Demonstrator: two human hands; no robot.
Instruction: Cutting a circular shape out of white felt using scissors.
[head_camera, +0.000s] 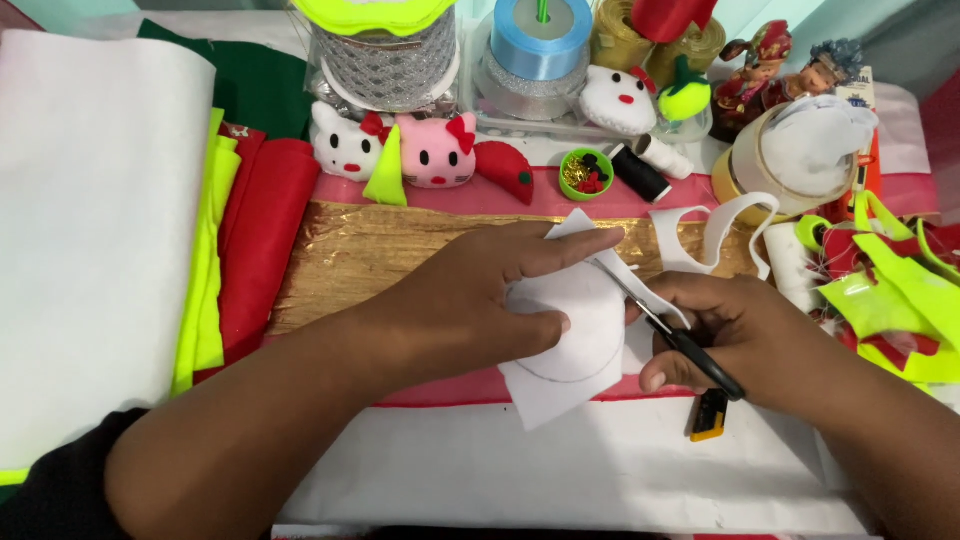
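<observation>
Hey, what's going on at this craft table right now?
A person is cutting a piece of white felt with scissors. The left hand holds the felt, which has a circle drawn on it, while the right hand works the scissors along that line. A curved white offcut lies just beyond, on gold fabric. Small stuffed cat heads, ribbon spools and folded red felt sit around.

No packages, labels, signs or screens can be made out.
</observation>
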